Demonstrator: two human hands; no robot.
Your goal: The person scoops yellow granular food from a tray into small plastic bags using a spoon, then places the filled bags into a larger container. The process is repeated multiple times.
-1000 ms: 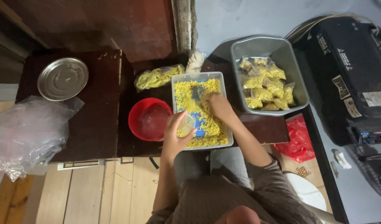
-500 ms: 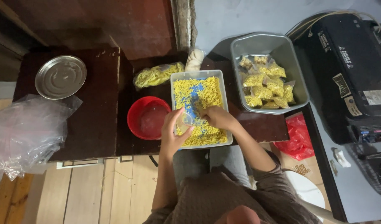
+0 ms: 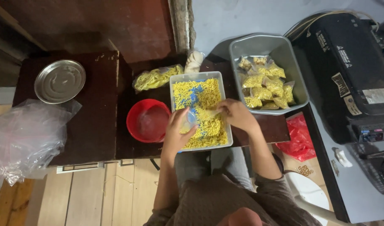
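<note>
A pale rectangular tray (image 3: 174,90) full of yellow snack bits lies in front of me on a dark wooden table (image 3: 95,117). My left hand (image 3: 177,129) grips a small clear plastic bag (image 3: 191,119) over the tray's near half. My right hand (image 3: 238,115) is at the bag's mouth, pinching a clump of the yellow bits (image 3: 208,114). A red bowl (image 3: 148,121) stands just left of the tray, beside my left hand.
A grey tub (image 3: 298,83) with several filled small bags is at the right. A larger clear bag of yellow strips (image 3: 156,78) lies behind the red bowl. A round metal plate (image 3: 60,80) and crumpled clear plastic (image 3: 24,138) are far left. A black machine (image 3: 346,71) stands at the right, with a red bag (image 3: 298,140) below the table.
My right hand came back from the far part of the tray toward me with yellow bits and now meets the bag held in my left hand.
</note>
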